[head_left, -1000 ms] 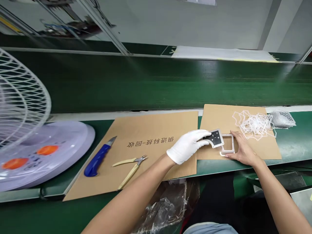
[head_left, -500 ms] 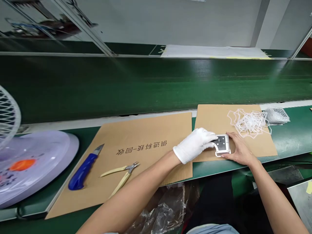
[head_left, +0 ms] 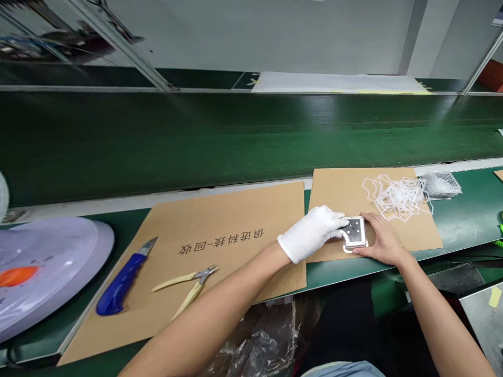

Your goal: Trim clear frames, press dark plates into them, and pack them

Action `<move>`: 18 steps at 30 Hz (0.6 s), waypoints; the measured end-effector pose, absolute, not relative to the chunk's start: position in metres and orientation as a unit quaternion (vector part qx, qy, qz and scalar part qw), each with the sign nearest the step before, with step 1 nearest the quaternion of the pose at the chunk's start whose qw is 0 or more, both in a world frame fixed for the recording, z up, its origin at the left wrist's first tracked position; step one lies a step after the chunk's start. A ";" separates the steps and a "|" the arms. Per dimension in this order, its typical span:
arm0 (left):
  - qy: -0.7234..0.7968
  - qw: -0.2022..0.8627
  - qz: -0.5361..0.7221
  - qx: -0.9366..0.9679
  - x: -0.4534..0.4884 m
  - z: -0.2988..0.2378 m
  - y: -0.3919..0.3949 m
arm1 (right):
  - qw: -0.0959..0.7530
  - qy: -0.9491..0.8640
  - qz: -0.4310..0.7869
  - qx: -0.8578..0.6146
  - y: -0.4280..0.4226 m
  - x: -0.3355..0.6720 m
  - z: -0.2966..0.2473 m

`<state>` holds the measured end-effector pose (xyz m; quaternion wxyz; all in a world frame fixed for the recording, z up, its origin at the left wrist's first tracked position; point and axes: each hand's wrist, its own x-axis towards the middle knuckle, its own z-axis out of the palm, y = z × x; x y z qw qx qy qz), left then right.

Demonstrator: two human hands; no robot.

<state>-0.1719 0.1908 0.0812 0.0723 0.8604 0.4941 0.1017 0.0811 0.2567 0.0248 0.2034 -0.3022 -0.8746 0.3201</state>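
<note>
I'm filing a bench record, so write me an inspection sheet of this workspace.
Surface: green bench, bearing a left cardboard sheet with printed characters and a right cardboard sheet.
Job's things: black-faced plate over a pale frame; seating cannot be told.
Clutter: blue-handled, bare-bladed knife and pliers on the left sheet; white tangle and silvery stack at right.
Hands: gloved left hand holds the plate's left side; bare right hand grips the frame's right side.
Cables: dark strands beside an upper-left metal post; too blurred to confirm.
Surroundings: pale purple base at left, green belt behind, clear plastic below.
</note>
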 end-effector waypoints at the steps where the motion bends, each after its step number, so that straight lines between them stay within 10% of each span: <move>1: 0.494 0.068 0.092 0.862 -0.172 0.082 0.191 | 0.205 -0.875 0.320 -0.302 0.257 0.081 0.024; 18: 0.486 0.066 0.060 0.869 -0.172 0.080 0.196 | 0.214 -0.877 0.309 -0.299 0.257 0.082 0.020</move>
